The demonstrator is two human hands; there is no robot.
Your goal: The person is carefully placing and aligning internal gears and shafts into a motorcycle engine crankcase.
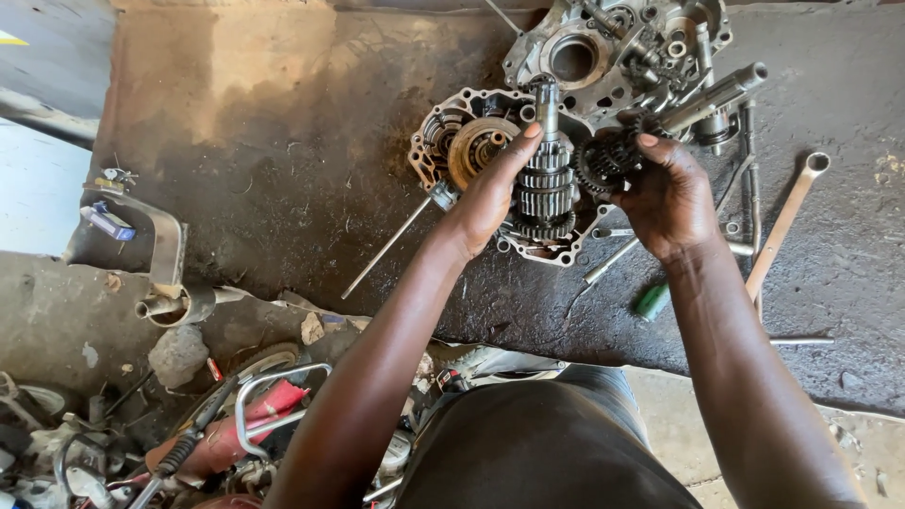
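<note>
Head view. The left hand (490, 193) closes its fingers around a grey steel gear cluster on a splined shaft (547, 184), which stands upright over the open, oil-darkened aluminium engine case half (443, 141) near the far edge of the stained concrete work slab (283, 170). The thumb presses against the upper shaft; the gears sit stacked beneath it. The right hand (667, 193) grips a second dark toothed gear set on a long steel shaft (613, 158) — this shaft lies tilted, its free end pointing to the far right corner of the slab. The two gear sets stand just beside each other, teeth near or touching; which of these cannot be determined.

Hazards, as a judgement:

- Both shafts look oily. A slack grip may let a cluster slip, and loose gears or washers could slide off the shaft ends into the case or onto the slab.
- If the tilted shaft meets the upright one out of line, teeth may clash instead of meshing and could chip.
- Grit from the slab may be carried onto the gear faces.
- The second grey engine case half (603, 57) lies just behind, at the far edge — a swung shaft end could strike it.
- A long flat steel ring spanner (782, 226) and a green-handled tool (650, 300) lie near the right forearm; an elbow could knock them off the near edge.
</note>
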